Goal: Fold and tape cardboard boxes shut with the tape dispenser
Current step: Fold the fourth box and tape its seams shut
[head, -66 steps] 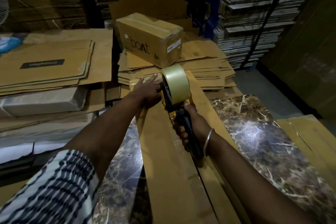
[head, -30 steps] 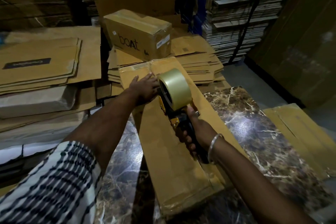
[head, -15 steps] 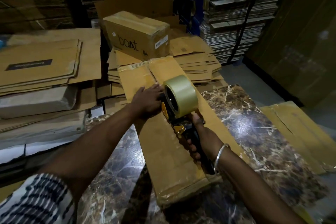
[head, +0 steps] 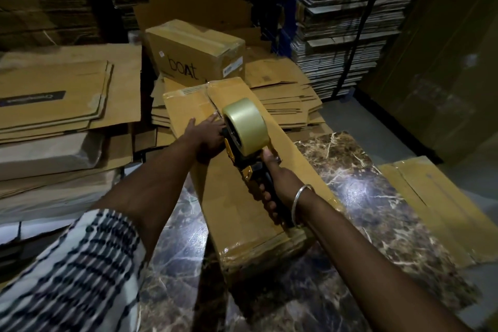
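Cardboard box (head: 242, 188), long and flat, lies down the middle of the marble table (head: 377, 197), its far end overhanging the far edge above stacked flat cartons (head: 283, 100). Your right hand (head: 275, 186) is wrapped round the handle of the tape dispenser (head: 246, 132), whose roll stands over the box's centre seam. Your left hand (head: 204, 137), fingers laid out flat, presses the flaps down just left of the roll.

You look to be mid-run on the seam: the near end shines as if taped, while the far end shows the flaps parting. Next, judge it so: keep the dispenser on the seam and the flaps pinned together, and move your flat hand along with it.

Room is open on the table's right side, toward a flattened sheet (head: 442, 210) at its right edge. To the left, piled cartons (head: 54, 105) crowd the edge; a sealed box (head: 196, 54) sits beyond the far end.
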Action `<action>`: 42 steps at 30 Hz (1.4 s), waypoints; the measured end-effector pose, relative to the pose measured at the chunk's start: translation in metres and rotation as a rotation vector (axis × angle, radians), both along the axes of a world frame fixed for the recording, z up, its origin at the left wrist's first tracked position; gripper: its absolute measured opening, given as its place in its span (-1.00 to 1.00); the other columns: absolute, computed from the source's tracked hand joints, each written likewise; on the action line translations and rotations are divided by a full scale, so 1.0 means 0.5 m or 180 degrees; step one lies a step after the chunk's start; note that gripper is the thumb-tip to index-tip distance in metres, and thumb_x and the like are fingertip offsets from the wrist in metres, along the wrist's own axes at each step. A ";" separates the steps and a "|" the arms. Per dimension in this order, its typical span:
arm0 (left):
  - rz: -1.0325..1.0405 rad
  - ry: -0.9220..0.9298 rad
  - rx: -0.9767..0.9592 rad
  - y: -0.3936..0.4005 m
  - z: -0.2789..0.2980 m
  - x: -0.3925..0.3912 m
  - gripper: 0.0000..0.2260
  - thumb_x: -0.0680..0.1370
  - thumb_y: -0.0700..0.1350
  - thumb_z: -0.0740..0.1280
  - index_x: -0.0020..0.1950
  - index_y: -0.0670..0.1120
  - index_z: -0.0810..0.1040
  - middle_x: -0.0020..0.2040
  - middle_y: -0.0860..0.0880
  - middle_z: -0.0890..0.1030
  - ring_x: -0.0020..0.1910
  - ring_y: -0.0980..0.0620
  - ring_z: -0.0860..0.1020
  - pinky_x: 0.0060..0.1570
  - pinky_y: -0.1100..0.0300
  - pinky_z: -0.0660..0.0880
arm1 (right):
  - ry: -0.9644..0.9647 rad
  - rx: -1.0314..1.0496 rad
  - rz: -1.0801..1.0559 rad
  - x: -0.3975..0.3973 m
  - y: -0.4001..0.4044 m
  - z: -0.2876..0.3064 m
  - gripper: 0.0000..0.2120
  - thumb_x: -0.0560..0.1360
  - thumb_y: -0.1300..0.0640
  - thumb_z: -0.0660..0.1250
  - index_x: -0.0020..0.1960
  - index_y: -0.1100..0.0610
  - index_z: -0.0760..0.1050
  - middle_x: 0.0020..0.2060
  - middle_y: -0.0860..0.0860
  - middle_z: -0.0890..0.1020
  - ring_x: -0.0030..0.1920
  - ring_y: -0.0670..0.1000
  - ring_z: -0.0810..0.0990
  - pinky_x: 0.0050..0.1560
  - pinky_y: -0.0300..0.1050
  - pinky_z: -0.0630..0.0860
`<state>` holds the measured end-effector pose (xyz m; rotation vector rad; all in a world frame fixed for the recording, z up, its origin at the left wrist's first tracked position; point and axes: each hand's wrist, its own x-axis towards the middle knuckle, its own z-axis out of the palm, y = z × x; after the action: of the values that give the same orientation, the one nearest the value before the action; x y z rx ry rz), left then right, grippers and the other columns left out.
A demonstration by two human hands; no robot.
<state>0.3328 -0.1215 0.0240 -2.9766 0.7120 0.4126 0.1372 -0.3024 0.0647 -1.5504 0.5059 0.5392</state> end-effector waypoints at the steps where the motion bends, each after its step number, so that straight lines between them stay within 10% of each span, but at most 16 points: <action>1: -0.0055 -0.0040 0.0035 0.003 -0.003 0.000 -0.51 0.66 0.16 0.08 0.60 0.21 0.09 0.64 0.14 -0.01 0.62 0.00 -0.12 0.44 -0.45 -0.05 | 0.0028 -0.0018 -0.0005 -0.008 -0.004 -0.001 -0.24 0.38 -0.61 0.08 -0.27 0.13 0.38 -0.49 0.02 0.36 -0.54 0.03 0.27 -0.41 -0.17 0.24; 10: 0.0019 -0.0148 -0.0270 0.002 -0.001 -0.025 -0.54 0.61 0.38 -0.20 0.53 0.44 -0.15 0.61 0.26 -0.09 0.62 -0.05 -0.08 0.37 -0.49 -0.05 | -0.0034 -0.0187 0.0063 -0.162 -0.061 -0.005 -0.18 0.32 -0.62 0.03 -0.25 0.18 0.46 -0.49 0.05 0.41 -0.56 0.05 0.33 -0.48 -0.20 0.32; 17: -0.0262 -0.0234 -0.0530 -0.053 0.013 -0.154 -0.49 0.66 0.17 0.12 0.61 0.15 0.13 0.62 0.08 0.13 0.61 -0.03 0.03 0.52 -0.20 -0.02 | -0.0137 -0.0267 -0.0001 -0.163 -0.049 -0.018 -0.18 0.36 -0.63 0.04 -0.26 0.18 0.44 -0.50 0.05 0.41 -0.57 0.06 0.32 -0.47 -0.19 0.31; 30: -0.0076 0.0031 -0.0096 -0.044 0.024 -0.098 -0.48 0.67 0.11 0.13 0.62 0.11 0.11 0.64 0.08 0.01 0.62 0.02 -0.06 0.48 -0.39 -0.06 | -0.0233 -0.0241 -0.0081 -0.091 -0.030 0.023 -0.29 0.52 -0.48 0.02 -0.27 0.17 0.42 -0.53 -0.02 0.41 -0.57 -0.03 0.32 -0.48 -0.26 0.24; 42: -0.0057 -0.0126 -0.0374 -0.036 -0.001 -0.100 -0.56 0.61 0.39 -0.18 0.49 0.49 -0.15 0.63 0.19 -0.11 0.62 -0.04 -0.13 0.39 -0.47 -0.12 | -0.0256 0.0125 -0.0211 -0.219 -0.079 -0.036 -0.11 0.26 -0.66 0.15 -0.07 0.20 0.53 -0.39 0.11 0.46 -0.54 0.05 0.34 -0.50 -0.16 0.25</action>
<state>0.2826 -0.1398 0.0235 -3.0751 0.7850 0.3205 0.0278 -0.3421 0.0466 -1.5064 0.4808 0.4318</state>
